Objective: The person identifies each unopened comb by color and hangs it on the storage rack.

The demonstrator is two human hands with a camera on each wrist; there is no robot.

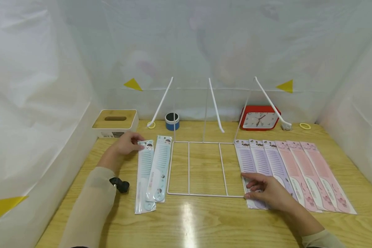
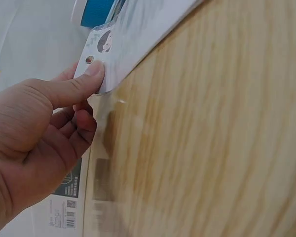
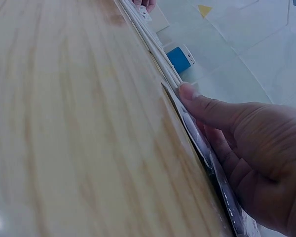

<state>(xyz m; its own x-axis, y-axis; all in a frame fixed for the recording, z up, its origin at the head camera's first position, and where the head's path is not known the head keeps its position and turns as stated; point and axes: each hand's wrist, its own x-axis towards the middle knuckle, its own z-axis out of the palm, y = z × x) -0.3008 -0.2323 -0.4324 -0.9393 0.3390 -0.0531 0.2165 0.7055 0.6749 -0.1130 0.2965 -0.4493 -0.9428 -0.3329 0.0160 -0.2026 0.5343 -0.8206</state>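
Ideally, the left hand (image 1: 127, 143) should keep its pinch light and flat: the thumb bears on the front of the outermost blue comb packet (image 1: 145, 168) at its top edge, with fingers behind, and the hanging hole (image 2: 90, 59) sits just beside the thumb tip, uncovered. Keeping that hole clear seems wise, as does raising the packet slowly, because the second blue packet (image 1: 159, 165) overlaps its lower part and could be dragged along. Meanwhile the right hand (image 1: 271, 191) touches the white wire rack (image 1: 188, 168) at its near right corner, thumb and forefinger spread apart along the side wire rather than wrapped round it; gentle, even pressure there should steady the rack without scuffing the purple packets (image 1: 260, 156) beneath that hand. As for position, the pinched packet runs from the left hand towards the near edge of the surface (image 1: 148, 230), left of the rack, with the second blue packet between the two. It is well apart from the right hand, across the rack. The pink packets (image 1: 299, 165) lie beyond the purple ones, to the right.
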